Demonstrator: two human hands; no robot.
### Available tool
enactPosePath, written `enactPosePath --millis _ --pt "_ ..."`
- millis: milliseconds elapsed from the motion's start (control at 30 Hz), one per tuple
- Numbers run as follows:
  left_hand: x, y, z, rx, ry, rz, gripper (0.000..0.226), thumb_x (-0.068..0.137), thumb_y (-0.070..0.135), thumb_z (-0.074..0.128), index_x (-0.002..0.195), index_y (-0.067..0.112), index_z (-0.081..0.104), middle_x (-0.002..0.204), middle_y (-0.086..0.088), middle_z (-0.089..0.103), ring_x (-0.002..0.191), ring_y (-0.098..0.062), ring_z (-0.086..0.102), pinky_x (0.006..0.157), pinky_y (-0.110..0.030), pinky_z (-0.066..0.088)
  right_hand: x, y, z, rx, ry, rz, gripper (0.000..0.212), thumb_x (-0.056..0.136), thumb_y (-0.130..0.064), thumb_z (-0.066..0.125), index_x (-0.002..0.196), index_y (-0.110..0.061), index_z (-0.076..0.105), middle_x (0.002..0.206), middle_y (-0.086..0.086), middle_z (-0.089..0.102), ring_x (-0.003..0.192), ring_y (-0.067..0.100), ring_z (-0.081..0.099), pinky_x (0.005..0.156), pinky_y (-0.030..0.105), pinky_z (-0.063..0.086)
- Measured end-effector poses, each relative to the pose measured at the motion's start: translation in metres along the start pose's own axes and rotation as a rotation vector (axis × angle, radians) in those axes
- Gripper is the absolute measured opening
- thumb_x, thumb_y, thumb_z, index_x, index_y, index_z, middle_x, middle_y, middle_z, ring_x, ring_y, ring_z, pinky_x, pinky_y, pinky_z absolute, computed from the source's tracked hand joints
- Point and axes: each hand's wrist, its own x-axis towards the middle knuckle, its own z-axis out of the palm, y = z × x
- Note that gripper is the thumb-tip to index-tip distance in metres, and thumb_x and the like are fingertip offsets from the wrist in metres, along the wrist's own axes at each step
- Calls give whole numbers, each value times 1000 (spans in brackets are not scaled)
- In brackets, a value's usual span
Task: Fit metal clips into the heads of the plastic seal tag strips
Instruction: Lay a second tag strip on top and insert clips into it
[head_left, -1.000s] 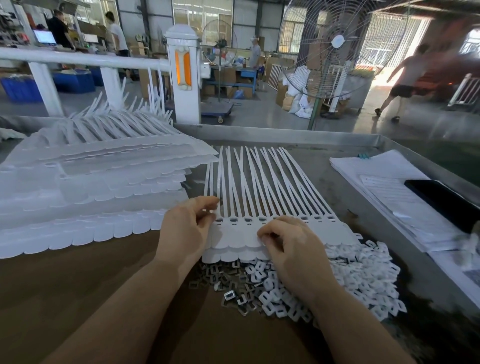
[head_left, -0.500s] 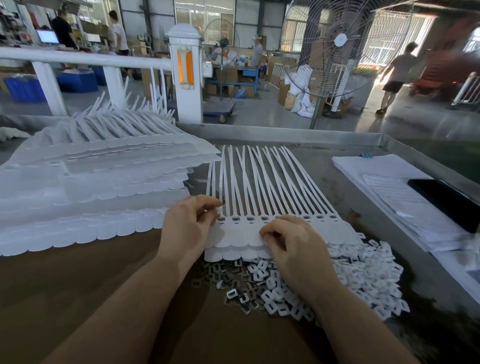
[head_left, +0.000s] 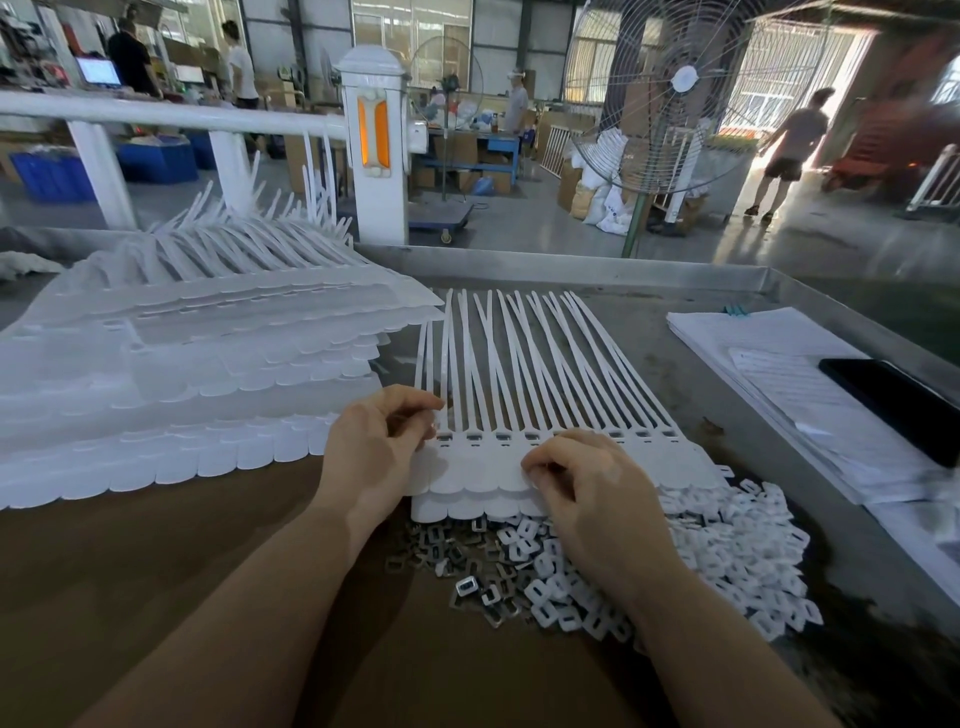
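Pinching leftmost head of white plastic seal tag strip sheet with your left hand, fingertips curled together; whether clip sits between them, cannot tell. Your right hand rests mid-row on rounded tag ends, fingers pressed together, contents hidden. Sheet lies at table centre, tails running toward far rim of grey metal table, heads in row left to right. Pile of small silver metal clips just beneath right wrist, on near side; right hand nearer for next pick.

left hand: palm down, fingers curled, pinched | right hand: palm down, fingers curled under
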Motion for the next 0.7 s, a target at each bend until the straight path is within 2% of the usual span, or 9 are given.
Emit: enactPosePath --millis 133,333,567,700 --pt "2 -1 1 64 26 16 15 88 9 59 89 23 65 82 7 66 79 -5 61 70 -9 42 0 0 0 -1 -1 0 10 87 -13 58 87 -15 68 87 -5 64 85 9 51 76 16 37" --pt "4 -3 2 184 46 41 8 86 14 63 86 23 65 74 18 60 72 5 54 61 3 37 -1 -1 1 0 7 -4 10 86 -13 59 86 -15 68 87 -5 64 85 9 51 76 17 37" --pt "7 -4 5 251 10 22 6 87 20 63 84 25 63 81 13 58 72 3 51 59 -2 38 -1 -2 0 -9 3 -7 10 86 -13 58 86 -14 68 87 -4 64 85 11 52 77 18 40" --pt "9 -7 6 304 1 30 3 87 22 62 87 21 65 91 6 58 72 2 49 58 -3 37 -2 -3 0 -14 0 -11 10 86 -12 58 86 -13 68 87 -4 64 86 12 53 76 19 40"
